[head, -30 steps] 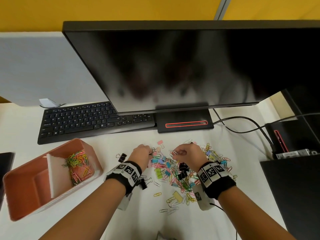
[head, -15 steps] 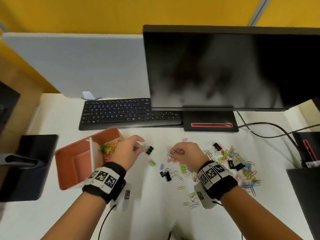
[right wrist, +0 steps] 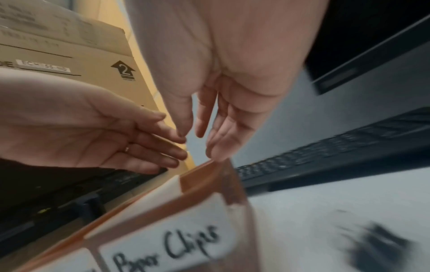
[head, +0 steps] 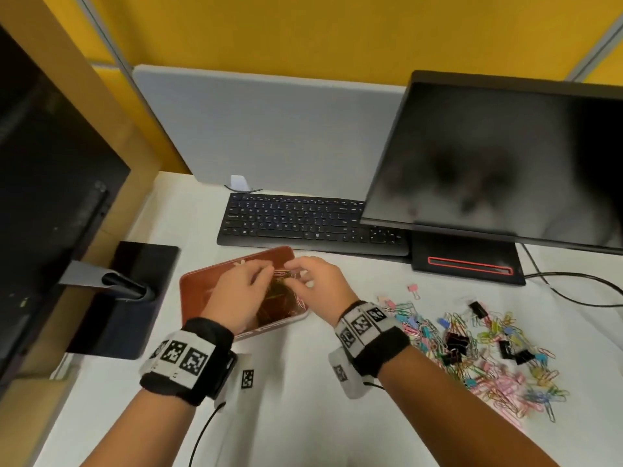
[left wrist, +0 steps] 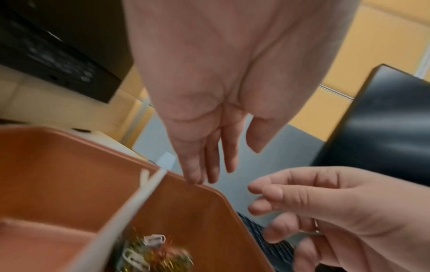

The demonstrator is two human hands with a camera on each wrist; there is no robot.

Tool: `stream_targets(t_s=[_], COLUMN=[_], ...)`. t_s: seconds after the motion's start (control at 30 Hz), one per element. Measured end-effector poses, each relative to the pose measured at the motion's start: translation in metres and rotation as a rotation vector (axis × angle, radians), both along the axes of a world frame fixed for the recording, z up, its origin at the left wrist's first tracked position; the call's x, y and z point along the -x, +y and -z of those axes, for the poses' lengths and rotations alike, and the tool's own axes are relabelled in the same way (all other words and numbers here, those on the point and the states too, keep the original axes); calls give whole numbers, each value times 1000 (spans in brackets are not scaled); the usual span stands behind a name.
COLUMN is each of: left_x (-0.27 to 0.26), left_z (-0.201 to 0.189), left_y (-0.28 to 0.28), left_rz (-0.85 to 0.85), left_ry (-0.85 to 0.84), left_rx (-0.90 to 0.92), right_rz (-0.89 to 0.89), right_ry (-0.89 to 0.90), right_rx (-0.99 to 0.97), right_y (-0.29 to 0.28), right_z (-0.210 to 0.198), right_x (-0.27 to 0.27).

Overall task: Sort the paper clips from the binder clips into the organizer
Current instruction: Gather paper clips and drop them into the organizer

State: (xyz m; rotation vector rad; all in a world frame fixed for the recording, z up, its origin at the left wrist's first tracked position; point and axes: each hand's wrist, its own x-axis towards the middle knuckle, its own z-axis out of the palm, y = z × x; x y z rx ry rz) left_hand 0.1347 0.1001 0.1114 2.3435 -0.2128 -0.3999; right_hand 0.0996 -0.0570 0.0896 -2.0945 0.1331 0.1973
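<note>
- Organizer (head: 202, 281), orange, sits on the counter (head: 296, 416) at frame centre-left; paper clips (left wrist: 160, 255) lie in its compartment labelled "Paper Clips".
- Left hand (head: 241, 294) above the organizer: fingers extended, grip empty.
- Right hand (head: 320, 281) beside it: fingers relaxed, nothing held.
- Mixed pile of paper clips and binder clips (head: 478, 352) lies at right of frame.

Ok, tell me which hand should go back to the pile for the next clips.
Right. The right hand hovers over the organizer on the side nearer the clip pile; the left hand would have to cross over it.
</note>
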Motion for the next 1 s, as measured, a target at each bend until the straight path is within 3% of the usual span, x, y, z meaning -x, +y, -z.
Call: stream_targets(t_s=[0.13,0.23,0.33,0.53,0.77,1.0], left_x=[38,61,67,53,38,26], left_z=[14,38,54,85,107,109], left_y=[-44,-87,-129,-183,-194,-183], left_rz=[97,218,260,304,408,290], left_ry=[45,99,139,98,176,119], left_rx=[212,201,151,-13,-121,-136], right_rz=[191,331,347,252,97,6], right_ry=[89,193,236,344,350,402], right_rx=[105,174,278,321,398,391], right_y=[-70,-124,-159,-172,-172,-182], right_z=[23,43,55,77,88,85], right_x=[44,74,88,75,64,66])
